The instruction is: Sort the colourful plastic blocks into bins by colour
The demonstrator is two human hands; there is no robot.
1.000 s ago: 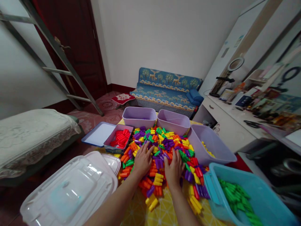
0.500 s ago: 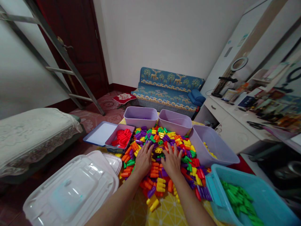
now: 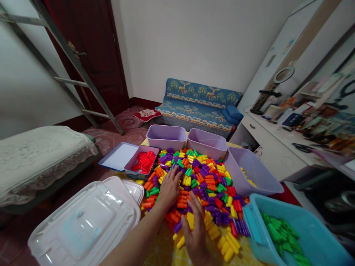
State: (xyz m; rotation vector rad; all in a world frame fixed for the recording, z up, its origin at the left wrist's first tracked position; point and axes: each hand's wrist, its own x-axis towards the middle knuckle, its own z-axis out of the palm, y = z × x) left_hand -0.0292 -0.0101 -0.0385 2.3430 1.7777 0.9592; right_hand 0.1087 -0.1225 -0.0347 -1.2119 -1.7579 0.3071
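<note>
A heap of small plastic pieces (image 3: 202,177) in red, orange, yellow, green and purple covers the yellow-clothed table (image 3: 163,251). My left hand (image 3: 169,186) lies flat and open on the heap's left part, fingers spread over purple and orange pieces. My right hand (image 3: 195,231) is nearer to me, at the heap's front edge, fingers stretched out and open over yellow and orange pieces. Neither hand holds anything.
Two purple bins (image 3: 166,137) (image 3: 206,143) stand behind the heap, a third (image 3: 252,173) at the right holds yellow pieces. A small purple tray (image 3: 142,162) holds red pieces. A blue bin (image 3: 294,236) holds green ones. Clear lids (image 3: 85,221) lie at front left.
My right hand has drawn back toward me from the middle of the heap to its front edge. The left hand has stayed in place.
</note>
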